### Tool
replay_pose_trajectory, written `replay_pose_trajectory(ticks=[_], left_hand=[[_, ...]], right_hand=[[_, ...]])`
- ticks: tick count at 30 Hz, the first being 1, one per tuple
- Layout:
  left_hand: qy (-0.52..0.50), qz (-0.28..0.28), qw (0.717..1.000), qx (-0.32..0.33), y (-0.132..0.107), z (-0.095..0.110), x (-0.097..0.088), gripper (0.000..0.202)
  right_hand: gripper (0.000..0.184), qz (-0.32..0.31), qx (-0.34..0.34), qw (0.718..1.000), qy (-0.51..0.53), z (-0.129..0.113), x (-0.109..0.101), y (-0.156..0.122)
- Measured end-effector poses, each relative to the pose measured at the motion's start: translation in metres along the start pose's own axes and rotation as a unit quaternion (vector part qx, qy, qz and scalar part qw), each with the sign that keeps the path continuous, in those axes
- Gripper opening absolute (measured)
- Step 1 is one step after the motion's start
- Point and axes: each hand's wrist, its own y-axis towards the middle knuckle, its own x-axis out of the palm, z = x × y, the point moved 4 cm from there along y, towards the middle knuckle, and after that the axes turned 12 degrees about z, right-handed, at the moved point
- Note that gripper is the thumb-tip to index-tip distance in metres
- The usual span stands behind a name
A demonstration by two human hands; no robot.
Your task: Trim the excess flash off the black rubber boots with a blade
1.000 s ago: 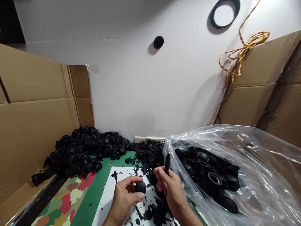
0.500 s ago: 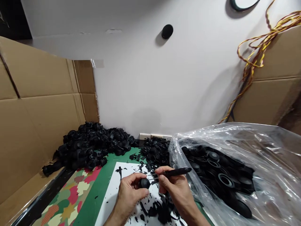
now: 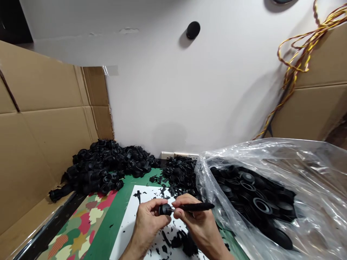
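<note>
My left hand point(image 3: 148, 220) pinches a small round black rubber part point(image 3: 164, 209) between thumb and fingers. Closed around a slim black-handled tool point(image 3: 197, 207) is my right hand point(image 3: 199, 220); the tool's thin metal tip meets the side of the rubber part, and its exact kind is unclear. Both hands are over a white sheet point(image 3: 130, 213) strewn with black rubber trimmings point(image 3: 187, 242).
A heap of black ribbed rubber parts point(image 3: 105, 166) lies at the back left, a pile of scraps point(image 3: 180, 171) beside it. On the right, a clear plastic bag point(image 3: 311, 180) holds more round parts. Cardboard point(image 3: 54, 133) walls the left side; twisted wires point(image 3: 295, 68) hang at right.
My right hand has turned and come closer to my left, bringing the tool's tip against the part. The rubber part is tilted, showing a ridged side.
</note>
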Motion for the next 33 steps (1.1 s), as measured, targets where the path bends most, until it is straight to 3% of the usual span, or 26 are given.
replay_pose_trajectory(ticks=[7,13,16,19,22,25,28,33], left_hand=[[-0.001,-0.002,1.000,-0.007,0.003,-0.004,-0.001,0.032],[-0.019,-0.006,0.999,-0.028,0.003,-0.008,0.000,0.034],[-0.021,-0.007,0.999,-0.027,0.001,-0.005,0.001,0.028],[-0.016,-0.008,1.000,-0.025,-0.003,-0.003,0.002,0.027],[-0.014,-0.004,0.999,-0.028,-0.005,-0.001,0.001,0.031],[-0.026,-0.005,0.999,-0.036,-0.007,0.001,0.001,0.031],[-0.033,-0.006,0.999,-0.037,-0.006,0.001,0.000,0.031],[-0.035,-0.005,0.999,-0.032,-0.003,-0.004,-0.001,0.032]], right_hand=[[0.013,-0.013,-0.041,0.999,-0.013,-0.010,0.002,0.002],[0.009,-0.044,-0.148,0.987,-0.046,-0.020,0.012,-0.007],[0.015,-0.056,-0.237,0.965,-0.093,-0.026,0.016,-0.015],[0.021,0.011,-0.298,0.946,-0.129,-0.028,0.007,-0.013],[0.010,0.129,-0.242,0.949,-0.152,-0.016,-0.014,0.000],[0.013,0.178,-0.099,0.966,-0.159,0.002,-0.027,0.009],[0.026,0.172,0.019,0.976,-0.129,0.014,-0.029,0.011],[0.033,0.119,0.105,0.987,-0.025,0.014,-0.018,0.010]])
